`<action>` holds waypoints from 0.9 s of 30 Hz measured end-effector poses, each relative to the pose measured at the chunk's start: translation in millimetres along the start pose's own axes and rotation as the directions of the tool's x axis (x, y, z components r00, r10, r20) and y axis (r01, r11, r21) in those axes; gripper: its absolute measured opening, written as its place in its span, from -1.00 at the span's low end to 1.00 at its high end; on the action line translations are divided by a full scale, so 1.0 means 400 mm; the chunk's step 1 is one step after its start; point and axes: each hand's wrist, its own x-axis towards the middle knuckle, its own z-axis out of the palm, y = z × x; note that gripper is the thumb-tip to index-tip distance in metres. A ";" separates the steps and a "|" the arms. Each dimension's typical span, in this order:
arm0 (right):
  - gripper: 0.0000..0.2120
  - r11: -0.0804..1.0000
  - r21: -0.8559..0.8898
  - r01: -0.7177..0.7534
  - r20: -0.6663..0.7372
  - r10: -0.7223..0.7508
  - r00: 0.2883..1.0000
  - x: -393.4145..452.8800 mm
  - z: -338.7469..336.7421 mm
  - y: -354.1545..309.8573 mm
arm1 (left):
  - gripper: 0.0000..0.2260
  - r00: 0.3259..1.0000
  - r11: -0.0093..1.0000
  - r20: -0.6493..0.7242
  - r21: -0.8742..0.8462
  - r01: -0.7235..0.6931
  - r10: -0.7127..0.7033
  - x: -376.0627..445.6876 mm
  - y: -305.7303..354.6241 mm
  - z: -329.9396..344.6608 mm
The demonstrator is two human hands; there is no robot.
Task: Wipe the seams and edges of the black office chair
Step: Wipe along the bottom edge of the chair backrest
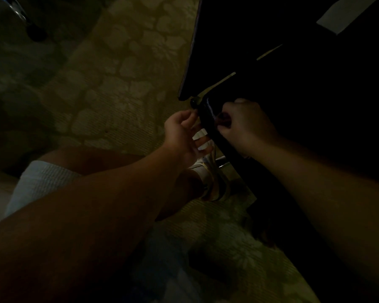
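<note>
The black office chair (293,62) fills the dim right side of the head view. Its glossy black armrest (208,119) runs diagonally down through the centre. My left hand (182,132) curls against the armrest's left edge, and strips of a white cloth (199,134) show between its fingers. My right hand (245,125) sits on the armrest from the right, its fingers curled down onto the top surface. The light is too low to tell whether that hand holds anything besides the armrest.
Patterned beige carpet (118,84) covers the floor. A chrome leg with a black castor (34,31) stands at the top left. My bent leg in white shorts (42,180) and a white sneaker (212,182) lie below the hands. A white sheet (346,16) shows top right.
</note>
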 end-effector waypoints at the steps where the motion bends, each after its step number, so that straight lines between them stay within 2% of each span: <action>1: -0.77 1.000 0.006 -0.023 -0.026 0.023 0.999 0.004 -0.005 0.005 | -0.59 1.000 1.000 0.001 -0.001 0.002 -0.002 0.001 0.000 -0.001; 3: -0.78 0.996 0.002 -0.092 -0.095 0.092 0.991 0.008 -0.010 0.011 | -0.58 1.000 1.000 -0.005 -0.002 0.007 -0.007 0.002 0.000 0.000; 7: -0.76 0.999 -0.039 -0.036 -0.024 0.035 0.999 -0.002 0.001 -0.010 | -0.57 1.000 1.000 -0.006 0.005 -0.002 0.002 0.006 -0.005 -0.005; 11: -0.76 0.994 -0.033 -0.105 -0.087 0.102 0.991 0.012 -0.006 -0.004 | -0.57 1.000 1.000 -0.002 0.014 -0.002 0.002 0.006 -0.003 -0.005; 15: -0.75 0.999 -0.040 -0.024 -0.016 0.023 1.000 0.002 0.004 -0.009 | -0.55 1.000 1.000 0.021 0.024 -0.007 0.007 0.001 -0.003 -0.002; 18: -0.77 0.995 -0.024 -0.102 -0.095 0.099 0.991 0.009 -0.005 0.007 | -0.56 1.000 1.000 0.026 0.029 -0.003 0.002 -0.002 0.000 -0.003; 23: -0.75 0.996 -0.062 0.062 0.023 -0.061 0.998 0.002 0.002 -0.012 | -0.61 1.000 1.000 0.022 0.027 -0.003 0.003 0.001 -0.001 0.000; 27: -0.74 0.995 -0.034 -0.090 -0.094 0.086 0.992 0.020 -0.011 0.005 | -0.63 1.000 1.000 0.020 0.007 -0.003 0.003 -0.002 0.002 0.020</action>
